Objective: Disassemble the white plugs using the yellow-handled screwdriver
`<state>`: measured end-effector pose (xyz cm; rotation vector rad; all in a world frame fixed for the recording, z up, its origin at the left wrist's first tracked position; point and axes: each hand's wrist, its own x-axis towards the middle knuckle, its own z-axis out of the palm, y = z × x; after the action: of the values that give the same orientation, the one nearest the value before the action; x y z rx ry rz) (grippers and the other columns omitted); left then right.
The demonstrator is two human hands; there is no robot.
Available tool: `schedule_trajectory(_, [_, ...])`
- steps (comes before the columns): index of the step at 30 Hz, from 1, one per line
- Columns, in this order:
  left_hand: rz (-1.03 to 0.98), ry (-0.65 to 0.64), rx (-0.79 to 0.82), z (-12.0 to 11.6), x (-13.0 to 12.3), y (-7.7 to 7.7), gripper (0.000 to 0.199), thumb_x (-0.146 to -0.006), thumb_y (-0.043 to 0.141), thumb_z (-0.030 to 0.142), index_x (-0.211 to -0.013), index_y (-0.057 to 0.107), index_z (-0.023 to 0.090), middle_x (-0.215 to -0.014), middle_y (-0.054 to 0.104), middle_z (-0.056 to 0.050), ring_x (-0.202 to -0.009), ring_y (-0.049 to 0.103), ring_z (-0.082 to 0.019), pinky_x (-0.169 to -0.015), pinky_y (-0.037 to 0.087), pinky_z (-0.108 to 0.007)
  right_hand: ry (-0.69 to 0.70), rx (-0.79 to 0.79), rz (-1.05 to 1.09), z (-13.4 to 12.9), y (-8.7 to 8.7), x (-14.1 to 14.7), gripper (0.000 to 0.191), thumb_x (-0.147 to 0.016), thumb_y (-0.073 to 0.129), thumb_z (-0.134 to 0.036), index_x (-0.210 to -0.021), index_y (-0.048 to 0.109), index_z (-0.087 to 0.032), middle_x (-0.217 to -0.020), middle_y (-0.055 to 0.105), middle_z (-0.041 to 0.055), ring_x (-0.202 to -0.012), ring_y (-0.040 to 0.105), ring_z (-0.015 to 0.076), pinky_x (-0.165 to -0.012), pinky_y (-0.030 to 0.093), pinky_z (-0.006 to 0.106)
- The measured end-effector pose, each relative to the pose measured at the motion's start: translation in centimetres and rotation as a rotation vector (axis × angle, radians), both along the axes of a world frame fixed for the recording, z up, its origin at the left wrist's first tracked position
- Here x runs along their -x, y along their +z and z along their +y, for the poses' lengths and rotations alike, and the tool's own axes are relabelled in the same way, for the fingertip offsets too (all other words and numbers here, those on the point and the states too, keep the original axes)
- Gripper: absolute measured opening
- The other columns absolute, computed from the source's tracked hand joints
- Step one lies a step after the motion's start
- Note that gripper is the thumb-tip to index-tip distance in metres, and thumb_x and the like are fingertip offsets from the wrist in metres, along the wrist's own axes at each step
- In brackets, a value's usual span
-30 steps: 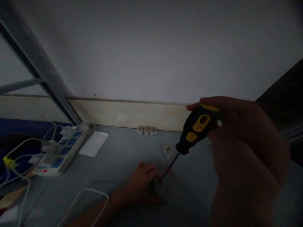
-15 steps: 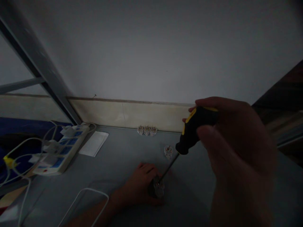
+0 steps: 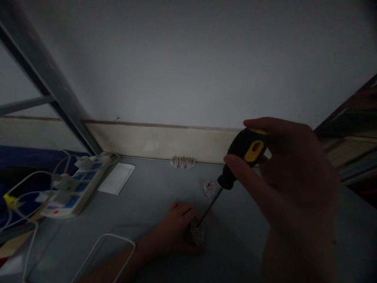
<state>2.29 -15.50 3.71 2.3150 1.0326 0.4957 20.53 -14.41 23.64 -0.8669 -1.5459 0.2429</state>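
My right hand (image 3: 282,173) grips the black and yellow handle of a screwdriver (image 3: 246,151). Its thin shaft slants down to the left, and the tip touches a small pale part (image 3: 198,235) near the bottom middle. Fingers of my left hand (image 3: 176,228) are wrapped round that part's dark base, holding it on the grey table (image 3: 153,188). A similar clear part with metal pieces (image 3: 209,188) lies just beyond, left of the screwdriver's collar. Three more such parts (image 3: 183,162) stand in a row against the wall.
A white power strip (image 3: 85,192) with several plugs and cables lies at the left, beside a white paper (image 3: 117,179). A white cable (image 3: 110,236) loops over my left forearm. Metal frame (image 3: 53,78) rises at the left; shelves stand at the right.
The screwdriver handle has turned, showing a different yellow patch, and my right thumb has moved left along it. My left hand has stayed in place.
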Motion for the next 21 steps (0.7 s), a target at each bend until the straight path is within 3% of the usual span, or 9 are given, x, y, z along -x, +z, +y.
schedule_trajectory(6, [0.004,-0.001,-0.003,0.1,0.0,-0.1,0.064,-0.060,0.084,0.052,-0.110,0.058,0.022,-0.119,0.062,-0.008,-0.107,0.058,-0.030,-0.096,0.039,-0.043,0.123,0.090,0.040,-0.3,-0.1,-0.3,0.050,-0.083,0.066,-0.021,-0.130,0.056,-0.031,-0.112,0.065,0.0050,-0.099,0.064,0.0204,-0.073,0.061,0.032])
schedule_trajectory(11, [-0.010,-0.012,-0.014,0.1,0.0,-0.1,0.062,-0.062,0.083,0.051,-0.111,0.057,0.023,-0.117,0.062,-0.006,-0.107,0.058,-0.029,-0.095,0.039,-0.041,0.166,0.121,0.105,-1.0,0.1,0.1,0.039,-0.086,0.059,-0.021,-0.125,0.058,-0.026,-0.117,0.066,0.0065,-0.096,0.067,0.0218,-0.069,0.059,0.032])
schedule_trajectory(21, [-0.018,-0.002,-0.014,0.1,0.0,0.0,0.066,-0.058,0.086,0.051,-0.112,0.058,0.023,-0.117,0.063,-0.007,-0.106,0.059,-0.030,-0.094,0.038,-0.042,0.246,0.093,0.202,-0.2,-0.2,0.5,0.041,-0.085,0.053,-0.015,-0.123,0.059,-0.026,-0.115,0.065,0.0071,-0.091,0.067,0.0231,-0.067,0.058,0.037])
